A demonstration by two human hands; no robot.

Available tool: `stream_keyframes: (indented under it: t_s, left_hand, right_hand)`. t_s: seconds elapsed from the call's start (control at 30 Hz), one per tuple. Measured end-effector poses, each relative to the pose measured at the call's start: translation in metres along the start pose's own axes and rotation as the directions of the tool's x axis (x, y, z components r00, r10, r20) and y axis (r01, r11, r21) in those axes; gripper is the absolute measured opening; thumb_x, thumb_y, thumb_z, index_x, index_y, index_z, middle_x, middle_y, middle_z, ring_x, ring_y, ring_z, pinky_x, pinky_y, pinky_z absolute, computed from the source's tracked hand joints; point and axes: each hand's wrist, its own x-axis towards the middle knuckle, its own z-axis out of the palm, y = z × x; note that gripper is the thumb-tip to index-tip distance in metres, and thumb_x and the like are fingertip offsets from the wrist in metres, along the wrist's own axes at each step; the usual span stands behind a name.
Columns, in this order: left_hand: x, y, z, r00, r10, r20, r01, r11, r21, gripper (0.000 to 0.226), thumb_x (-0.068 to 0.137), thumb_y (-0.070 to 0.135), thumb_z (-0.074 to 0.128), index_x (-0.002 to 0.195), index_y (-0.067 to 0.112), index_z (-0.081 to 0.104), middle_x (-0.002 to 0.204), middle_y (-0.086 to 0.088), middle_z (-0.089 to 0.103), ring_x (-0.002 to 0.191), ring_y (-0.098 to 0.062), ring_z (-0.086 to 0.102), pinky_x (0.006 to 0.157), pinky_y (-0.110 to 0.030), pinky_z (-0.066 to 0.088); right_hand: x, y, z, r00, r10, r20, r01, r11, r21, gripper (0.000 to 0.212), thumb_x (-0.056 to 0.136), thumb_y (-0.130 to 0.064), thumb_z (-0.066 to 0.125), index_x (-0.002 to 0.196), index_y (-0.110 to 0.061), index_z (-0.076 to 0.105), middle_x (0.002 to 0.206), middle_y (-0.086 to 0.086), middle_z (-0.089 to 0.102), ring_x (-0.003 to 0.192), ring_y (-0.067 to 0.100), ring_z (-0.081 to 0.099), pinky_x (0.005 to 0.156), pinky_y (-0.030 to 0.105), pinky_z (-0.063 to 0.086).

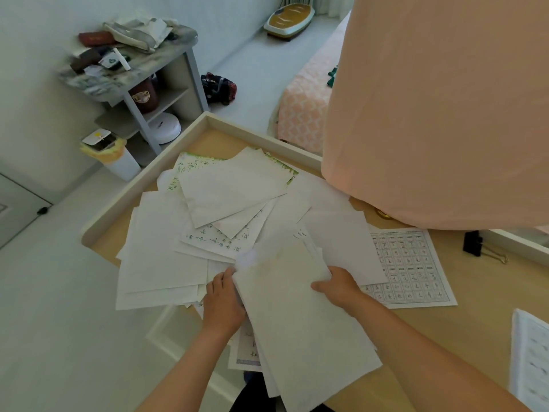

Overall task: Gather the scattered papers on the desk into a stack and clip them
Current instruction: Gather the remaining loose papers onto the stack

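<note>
Many white sheets lie fanned out over the wooden desk (463, 331). A partly gathered stack of papers (303, 322) hangs over the near desk edge. My left hand (224, 301) grips the stack's left edge and my right hand (338, 286) grips its right edge near the top. The scattered papers (190, 236) spread to the left and behind, some with green handwriting. A gridded practice sheet (413, 269) lies to the right. A black binder clip (475, 243) rests at the far right by the desk rim.
A pink curtain (430, 114) hangs over the desk's back right. Another printed sheet (531, 361) lies at the right edge. The desk has a raised cream rim (142, 179). On the floor stand a cluttered grey shelf (142, 69) and a bin (116, 156).
</note>
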Motion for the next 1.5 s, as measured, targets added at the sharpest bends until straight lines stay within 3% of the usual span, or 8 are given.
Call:
stream_keyframes:
  t_s: [0.27,0.47,0.73,0.9,1.1,1.23,1.37,1.5]
  left_hand:
    - [0.010,0.039,-0.003,0.986,0.113,-0.122,-0.115,0.993,-0.008,0.062,0.088,0.023,0.064,0.143,0.012,0.039,0.139,-0.006,0.042,0.125,-0.024,0.038,0.099,-0.035,0.041]
    - [0.018,0.095,0.020,0.956,0.268,0.116,-0.265,0.963,-0.043,0.057,0.094,0.034,0.057,0.146,0.018,0.037,0.146,-0.001,0.041,0.134,-0.020,0.036,0.109,-0.033,0.033]
    - [0.013,0.170,0.054,0.898,0.179,0.403,-0.034,0.939,-0.342,0.084,0.089,0.044,0.066,0.154,0.017,0.018,0.145,-0.004,0.042,0.130,-0.020,0.045,0.107,-0.035,0.040]
    - [0.014,0.192,0.057,0.748,0.158,0.645,-0.104,0.987,-0.121,0.068,0.091,0.046,0.062,0.146,0.022,0.032,0.135,-0.008,0.054,0.115,-0.021,0.055,0.097,-0.029,0.042]
    - [0.042,0.209,0.052,0.869,0.327,0.371,-0.393,0.912,0.117,0.036,0.094,0.031,0.057,0.129,0.022,0.059,0.127,-0.002,0.058,0.117,-0.019,0.052,0.101,-0.032,0.044]
    - [0.090,0.229,0.038,0.870,0.436,0.230,-0.486,0.834,0.261,0.063,0.089,0.033,0.066,0.145,0.019,0.040,0.150,-0.003,0.038,0.137,-0.025,0.034,0.110,-0.037,0.035]
    - [0.134,0.245,0.042,0.861,0.340,0.378,-0.488,0.761,0.427,0.118,0.074,0.056,0.075,0.156,0.013,0.002,0.164,-0.007,-0.001,0.151,-0.028,0.002,0.122,-0.042,0.014]
    - [0.156,0.258,0.043,0.867,0.305,0.394,-0.478,0.735,0.481,0.126,0.058,0.067,0.079,0.152,0.013,0.015,0.154,-0.010,0.020,0.142,-0.031,0.022,0.114,-0.043,0.030]
  right_hand:
    - [-0.008,0.039,-0.080,0.955,0.132,-0.266,-0.049,0.954,0.297,0.033,0.084,-0.020,0.077,0.114,-0.010,0.067,0.100,0.005,0.069,0.084,0.019,0.066,0.072,0.030,0.053]
    - [-0.012,0.085,-0.124,0.909,0.253,-0.332,-0.046,0.851,0.523,0.050,0.086,-0.027,0.077,0.126,-0.004,0.059,0.117,0.012,0.065,0.096,0.026,0.060,0.086,0.035,0.050]
    - [-0.025,0.116,-0.133,0.926,0.280,-0.255,-0.032,0.729,0.684,0.044,0.091,-0.032,0.069,0.129,-0.013,0.056,0.113,0.004,0.065,0.097,0.022,0.062,0.086,0.036,0.051]
    - [-0.021,0.134,-0.129,0.860,0.429,-0.276,-0.142,0.721,0.679,0.047,0.083,-0.007,0.077,0.125,0.002,0.058,0.116,0.016,0.066,0.091,0.026,0.058,0.082,0.034,0.050]
    - [-0.018,0.142,-0.143,0.829,0.424,-0.365,-0.138,0.787,0.602,0.039,0.083,0.004,0.068,0.121,-0.002,0.062,0.110,0.015,0.067,0.086,0.025,0.059,0.080,0.034,0.052]
    - [-0.011,0.151,-0.156,0.822,0.396,-0.410,-0.078,0.791,0.607,0.039,0.081,0.001,0.071,0.119,-0.007,0.065,0.101,0.009,0.069,0.085,0.026,0.064,0.075,0.034,0.053]
    - [-0.001,0.157,-0.159,0.836,0.379,-0.398,-0.065,0.787,0.613,0.037,0.083,-0.003,0.071,0.119,-0.010,0.064,0.105,0.009,0.069,0.090,0.027,0.066,0.078,0.036,0.054]
    - [0.005,0.162,-0.159,0.836,0.400,-0.376,-0.059,0.747,0.663,0.034,0.086,-0.004,0.070,0.119,-0.011,0.063,0.104,0.007,0.069,0.090,0.026,0.066,0.076,0.036,0.054]
